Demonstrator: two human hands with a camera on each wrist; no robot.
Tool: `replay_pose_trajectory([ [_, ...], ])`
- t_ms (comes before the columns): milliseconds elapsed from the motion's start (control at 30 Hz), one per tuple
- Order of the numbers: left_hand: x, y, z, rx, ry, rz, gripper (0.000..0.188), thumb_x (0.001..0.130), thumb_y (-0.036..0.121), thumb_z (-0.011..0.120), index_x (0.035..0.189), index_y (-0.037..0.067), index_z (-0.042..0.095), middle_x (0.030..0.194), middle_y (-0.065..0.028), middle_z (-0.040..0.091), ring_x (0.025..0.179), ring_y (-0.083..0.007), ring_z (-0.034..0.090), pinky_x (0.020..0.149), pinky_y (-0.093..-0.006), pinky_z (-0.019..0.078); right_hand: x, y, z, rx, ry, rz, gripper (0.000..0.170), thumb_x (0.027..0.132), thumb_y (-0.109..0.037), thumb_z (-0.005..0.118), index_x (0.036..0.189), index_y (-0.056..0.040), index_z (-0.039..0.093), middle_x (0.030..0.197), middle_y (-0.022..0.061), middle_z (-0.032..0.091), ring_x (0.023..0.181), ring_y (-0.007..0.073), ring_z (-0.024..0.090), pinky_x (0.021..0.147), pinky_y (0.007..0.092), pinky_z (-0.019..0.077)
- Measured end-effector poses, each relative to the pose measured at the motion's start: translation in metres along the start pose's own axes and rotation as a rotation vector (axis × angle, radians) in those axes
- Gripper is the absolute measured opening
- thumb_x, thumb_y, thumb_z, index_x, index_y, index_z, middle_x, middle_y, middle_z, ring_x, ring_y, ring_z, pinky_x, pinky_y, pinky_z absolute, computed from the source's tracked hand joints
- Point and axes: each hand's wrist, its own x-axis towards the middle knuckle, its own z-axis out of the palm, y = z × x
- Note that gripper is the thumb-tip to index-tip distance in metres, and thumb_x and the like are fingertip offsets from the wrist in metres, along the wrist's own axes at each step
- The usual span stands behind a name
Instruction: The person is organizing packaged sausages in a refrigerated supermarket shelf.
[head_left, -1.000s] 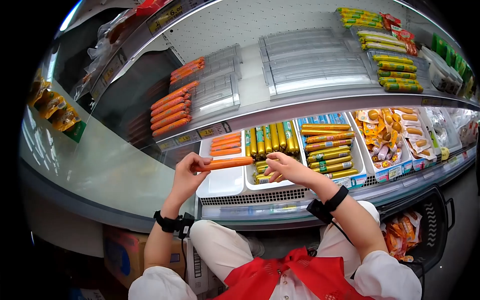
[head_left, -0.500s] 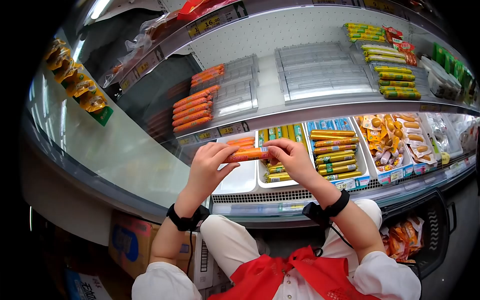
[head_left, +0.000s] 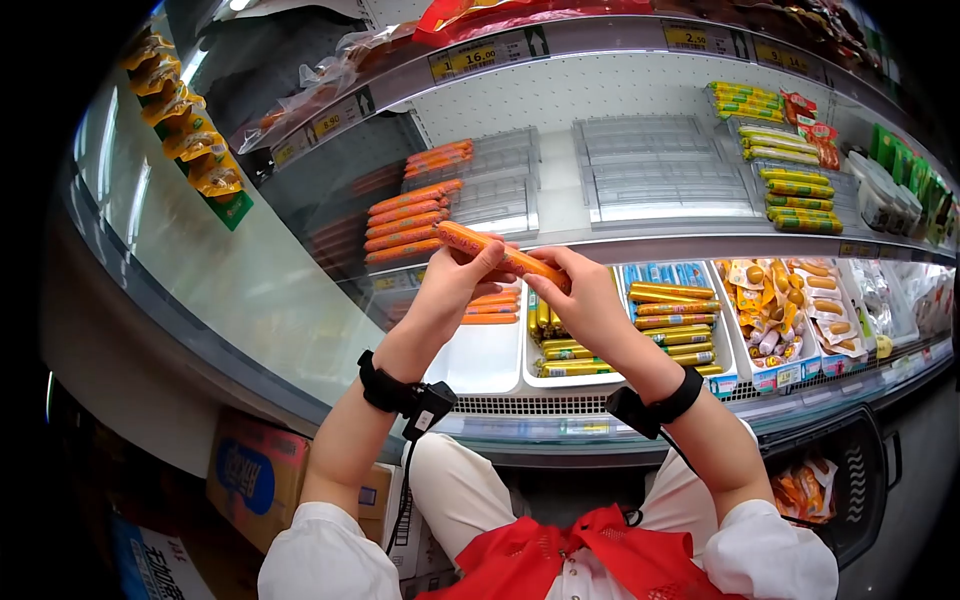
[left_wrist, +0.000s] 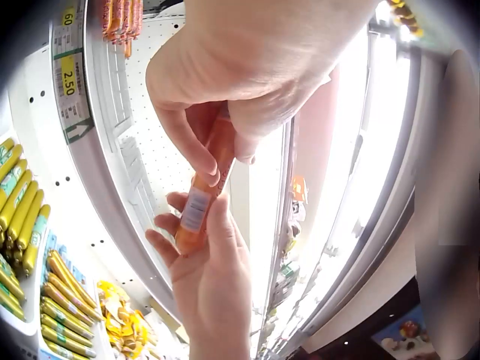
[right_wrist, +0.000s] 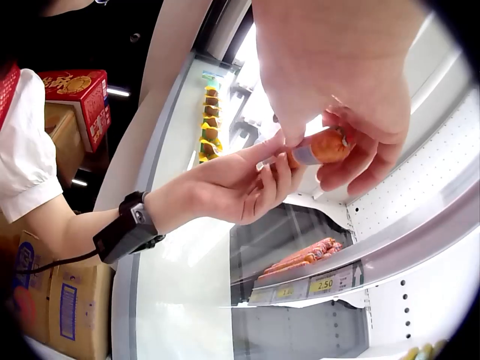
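Note:
An orange-wrapped sausage (head_left: pixel 465 241) is held in front of the shelf, tilted with its left end higher in the head view. My left hand (head_left: pixel 445 292) grips its middle between thumb and fingers. At the lower right end, my right hand (head_left: pixel 590 308) pinches it with the thumb in front. A white label (left_wrist: pixel 196 209) on the wrapper faces the left wrist camera. The right wrist view shows the knotted end of the sausage (right_wrist: pixel 330 146) between the right hand's thumb and fingers.
Similar orange sausages (head_left: pixel 405 232) lie stacked on the shelf behind. Below stand white trays with gold-wrapped sausages (head_left: pixel 680 335) and small yellow packs (head_left: pixel 755 300). Clear plastic racks (head_left: pixel 660 185) fill the middle shelf. A black basket (head_left: pixel 850 480) with orange packs sits at lower right.
First only the left hand held the sausage; the right hand then came in and took its right end. Both hands have since raised it, and it has turned from level to tilted.

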Motion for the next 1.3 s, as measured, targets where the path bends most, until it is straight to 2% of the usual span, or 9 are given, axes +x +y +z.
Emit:
replay_pose_trajectory([
  [133, 0.001, 0.004, -0.005, -0.099, 0.009, -0.133, 0.031, 0.085, 0.027, 0.057, 0.106, 0.006, 0.048, 0.096, -0.0042, 0.058, 0.083, -0.0107, 0.059, 0.066, -0.0189, 0.0481, 0.0, -0.001, -0.002, 0.086, 0.035, 0.115, 0.028, 0.08, -0.016, 0.06, 0.102, 0.0004, 0.057, 0.082, 0.0144, 0.061, 0.069, 0.0215, 0.06, 0.064, 0.0284, 0.0473],
  [400, 0.015, 0.013, -0.045, 0.037, 0.08, 0.023, 0.026, 0.085, 0.019, 0.058, 0.105, 0.006, 0.047, 0.096, -0.0026, 0.054, 0.087, -0.0102, 0.057, 0.076, -0.0212, 0.0478, 0.02, 0.009, -0.015, 0.495, -0.021, 0.359, 0.028, 0.087, -0.02, 0.054, 0.106, 0.0003, 0.054, 0.078, 0.0045, 0.059, 0.06, 0.0061, 0.05, 0.057, 0.0188, 0.0432],
  [533, 0.03, 0.02, -0.061, 0.118, 0.048, 0.013, 0.025, 0.085, 0.017, 0.057, 0.104, 0.005, 0.047, 0.093, -0.0034, 0.054, 0.085, -0.0117, 0.058, 0.078, -0.0231, 0.0487, 0.051, 0.013, -0.021, 0.903, -0.091, 0.537, 0.022, 0.088, -0.02, 0.053, 0.101, -0.002, 0.053, 0.062, -0.0054, 0.04, 0.049, 0.0022, 0.033, 0.045, 0.0167, 0.0301],
  [767, 0.144, 0.045, -0.126, 0.507, 0.207, 0.119, 0.03, 0.085, 0.013, 0.053, 0.112, 0.0, 0.048, 0.108, -0.0104, 0.055, 0.091, -0.0181, 0.059, 0.08, -0.0294, 0.0486, 0.183, 0.03, 0.031, 0.588, -0.012, 0.601, 0.016, 0.086, -0.016, 0.045, 0.085, -0.0028, 0.052, 0.072, 0.0033, 0.053, 0.058, 0.0103, 0.051, 0.054, 0.0242, 0.045],
  [833, 0.175, 0.046, -0.146, 1.227, 0.216, 0.241, 0.037, 0.083, 0.014, 0.052, 0.116, -0.001, 0.047, 0.114, -0.0156, 0.053, 0.098, -0.0266, 0.056, 0.086, -0.0339, 0.0445, 0.218, 0.05, 0.051, 0.552, -0.005, 0.579, 0.015, 0.085, -0.014, 0.044, 0.085, -0.0019, 0.053, 0.073, 0.0049, 0.055, 0.059, 0.0109, 0.053, 0.052, 0.0246, 0.045],
  [933, 0.218, 0.027, -0.178, 1.5, 0.052, 0.425, 0.04, 0.082, 0.014, 0.051, 0.119, -0.001, 0.045, 0.115, -0.019, 0.052, 0.104, -0.0281, 0.053, 0.086, -0.0337, 0.0427, 0.267, 0.084, 0.082, 0.35, -0.013, 0.636, 0.016, 0.084, -0.011, 0.043, 0.083, -0.0019, 0.055, 0.068, 0.0061, 0.057, 0.054, 0.0115, 0.052, 0.048, 0.0258, 0.0445],
  [1033, 0.22, 0.027, -0.162, 1.545, -0.23, 0.143, 0.042, 0.089, 0.025, 0.043, 0.124, 0.002, 0.04, 0.124, -0.019, 0.045, 0.112, -0.0323, 0.045, 0.094, -0.0358, 0.0358, 0.306, 0.128, 0.112, -0.189, -0.295, 0.683, 0.017, 0.086, -0.017, 0.045, 0.098, -0.007, 0.052, 0.067, 0.0023, 0.056, 0.051, 0.0095, 0.051, 0.046, 0.0257, 0.0428],
  [1167, 0.241, 0.02, -0.172, 1.621, -0.483, -0.078, 0.047, 0.092, 0.034, 0.033, 0.13, 0.005, 0.034, 0.129, -0.0178, 0.04, 0.119, -0.0293, 0.039, 0.098, -0.0356, 0.0311, 0.315, 0.135, 0.132, -0.324, -0.38, 0.745, 0.02, 0.084, -0.008, 0.041, 0.101, -0.0058, 0.051, 0.068, 0.0015, 0.058, 0.047, 0.0093, 0.053, 0.042, 0.0254, 0.0417],
  [1300, 0.245, 0.019, -0.184, 1.666, -0.512, -0.148, 0.049, 0.093, 0.037, 0.028, 0.131, 0.006, 0.032, 0.131, -0.0164, 0.039, 0.121, -0.0272, 0.037, 0.1, -0.035, 0.0289, 0.315, 0.13, 0.135, -0.715, -0.627, 0.579, 0.016, 0.08, -0.004, 0.041, 0.091, -0.002, 0.053, 0.062, 0.0048, 0.06, 0.046, 0.0121, 0.053, 0.042, 0.0266, 0.0433],
])
